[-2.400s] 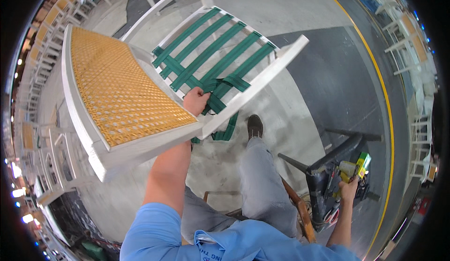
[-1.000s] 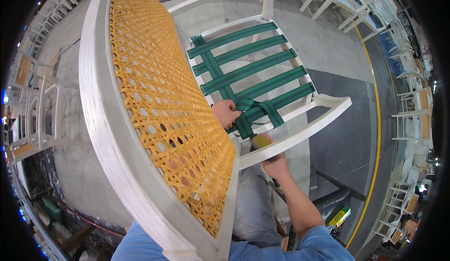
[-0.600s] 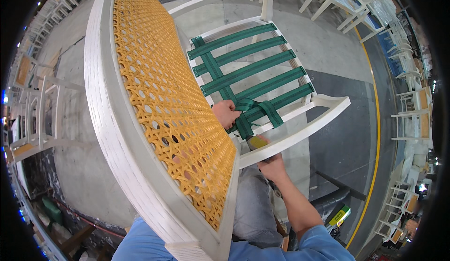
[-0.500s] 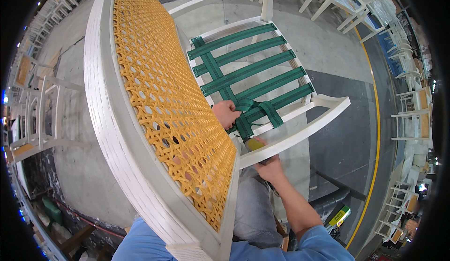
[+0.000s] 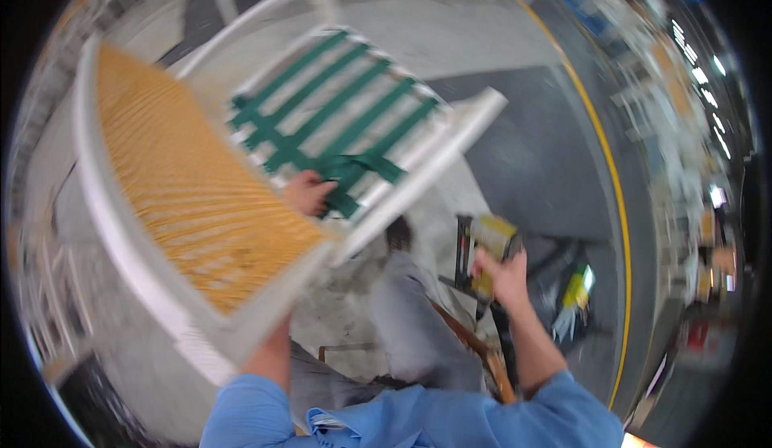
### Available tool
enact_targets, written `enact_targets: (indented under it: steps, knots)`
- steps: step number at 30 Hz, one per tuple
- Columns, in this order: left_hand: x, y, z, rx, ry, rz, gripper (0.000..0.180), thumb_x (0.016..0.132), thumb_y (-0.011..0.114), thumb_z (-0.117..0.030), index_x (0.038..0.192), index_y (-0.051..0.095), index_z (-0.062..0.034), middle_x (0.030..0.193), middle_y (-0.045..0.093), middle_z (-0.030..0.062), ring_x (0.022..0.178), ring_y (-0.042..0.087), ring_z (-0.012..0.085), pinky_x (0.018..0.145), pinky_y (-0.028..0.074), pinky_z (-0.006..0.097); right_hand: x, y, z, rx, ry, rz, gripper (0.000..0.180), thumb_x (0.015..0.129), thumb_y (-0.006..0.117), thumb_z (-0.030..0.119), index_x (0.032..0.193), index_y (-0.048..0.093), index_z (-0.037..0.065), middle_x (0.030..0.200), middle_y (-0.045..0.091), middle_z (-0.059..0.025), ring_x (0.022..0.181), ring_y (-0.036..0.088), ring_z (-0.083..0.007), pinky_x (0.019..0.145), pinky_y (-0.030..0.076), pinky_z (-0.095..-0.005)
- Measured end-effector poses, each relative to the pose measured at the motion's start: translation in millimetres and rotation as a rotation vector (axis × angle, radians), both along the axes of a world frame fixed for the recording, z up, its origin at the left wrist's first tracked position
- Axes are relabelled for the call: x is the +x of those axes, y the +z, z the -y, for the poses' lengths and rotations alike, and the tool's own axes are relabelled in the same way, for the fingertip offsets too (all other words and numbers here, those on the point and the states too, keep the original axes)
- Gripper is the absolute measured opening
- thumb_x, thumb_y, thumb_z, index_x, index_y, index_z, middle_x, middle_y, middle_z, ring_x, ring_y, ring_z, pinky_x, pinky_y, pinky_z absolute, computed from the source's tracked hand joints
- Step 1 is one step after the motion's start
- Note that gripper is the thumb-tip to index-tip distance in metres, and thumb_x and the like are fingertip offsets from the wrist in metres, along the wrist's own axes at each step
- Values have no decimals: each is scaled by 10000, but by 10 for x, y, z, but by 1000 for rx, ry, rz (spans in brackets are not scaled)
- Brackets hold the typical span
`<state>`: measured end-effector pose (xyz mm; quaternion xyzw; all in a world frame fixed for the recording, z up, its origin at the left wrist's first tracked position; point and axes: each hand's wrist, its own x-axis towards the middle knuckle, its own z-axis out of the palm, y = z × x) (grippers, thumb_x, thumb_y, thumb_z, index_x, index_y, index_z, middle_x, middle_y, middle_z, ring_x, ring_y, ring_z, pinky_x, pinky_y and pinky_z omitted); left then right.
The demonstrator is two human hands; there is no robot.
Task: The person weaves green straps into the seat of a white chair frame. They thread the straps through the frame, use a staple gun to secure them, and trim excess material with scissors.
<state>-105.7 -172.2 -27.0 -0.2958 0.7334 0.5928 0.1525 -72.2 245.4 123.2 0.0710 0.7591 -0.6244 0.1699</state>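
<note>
A white armchair frame (image 5: 418, 170) stands tilted in front of me, with a woven yellow cane back panel (image 5: 181, 166). Across its seat run several green webbing straps (image 5: 330, 110), crossed by one along the back. My left hand (image 5: 307, 194) reaches past the cane back and pinches the webbing at the near back corner, where a loose folded end (image 5: 366, 164) lies over the others. Away from the chair, on the right, my right hand (image 5: 510, 277) grips a yellow and black staple gun (image 5: 492, 229). Motion blur softens the finger details.
A yellow-green box (image 5: 577, 287) sits on a dark surface at the right. Beyond it a yellow floor line (image 5: 603, 138) curves past. More white chairs (image 5: 56, 295) stand around the edges. My legs (image 5: 418, 319) are below the chair.
My right hand has drawn the staple gun out from under the chair's near arm toward the right. The view has swung, shifting the chair leftward. My left hand stays at the webbing.
</note>
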Motion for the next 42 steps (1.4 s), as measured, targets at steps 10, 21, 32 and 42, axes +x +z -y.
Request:
enact_targets:
  steps: [10,21,32,42]
  knots:
    - [1103,166,-522,562,222,-431,604,945,648,-38,1520,468,-65,1347,594,119,1236,566,208,1054,449,349,217,1033,-2511,165,-171,340,467,918,817,267,1206,627,-47,1005,704,-113,682,703,-191,531,557,-303]
    - [1459,943,-1306,172,335,-604,606,932,733,-76,1477,484,16,1370,614,122,1255,570,220,1139,378,363,1010,-502,-3342,125,-352,421,473,905,825,355,1154,704,-29,954,710,-109,779,699,-184,639,561,-328]
    - [1375,1038,-1677,-95,353,-646,399,903,798,-101,1258,680,40,1196,711,122,1074,644,204,985,494,392,2000,-194,-4721,1011,-349,537,231,833,725,260,947,802,74,922,774,-177,901,761,-310,796,594,-433]
    - [1342,888,-1081,-600,305,-515,566,770,932,-202,1218,694,50,1179,734,174,1070,683,254,952,515,392,2520,-343,-4013,1035,-176,312,962,587,970,219,1385,457,60,1202,703,-261,1140,682,-440,961,549,-481]
